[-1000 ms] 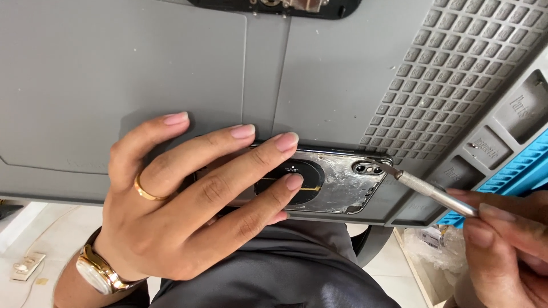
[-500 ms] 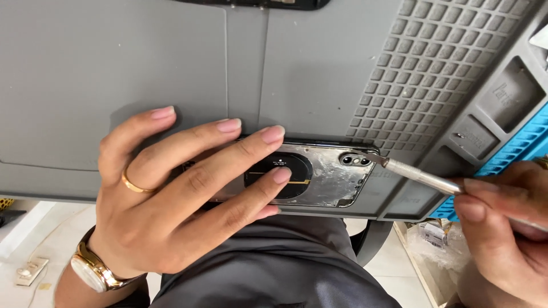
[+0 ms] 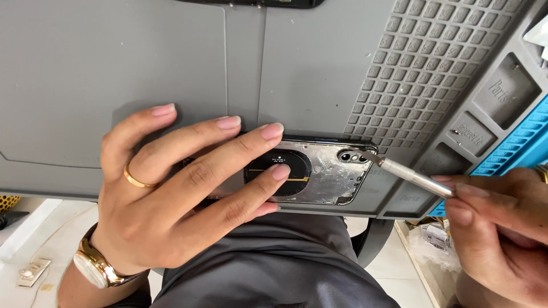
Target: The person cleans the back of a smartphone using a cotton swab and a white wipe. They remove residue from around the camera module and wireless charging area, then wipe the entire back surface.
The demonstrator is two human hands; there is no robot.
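Grey rubbery mat (image 3: 114,68) bears scraped phone housing (image 3: 325,177), pinned flat.

grey mat (image 3: 114,68), blue tray (image 3: 514,151), gold ring (image 3: 137,179)

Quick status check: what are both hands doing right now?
Left hand flat, pinning phone back housing to grey mat. Right hand holding metal tool, tip at camera opening. Nothing blocking.
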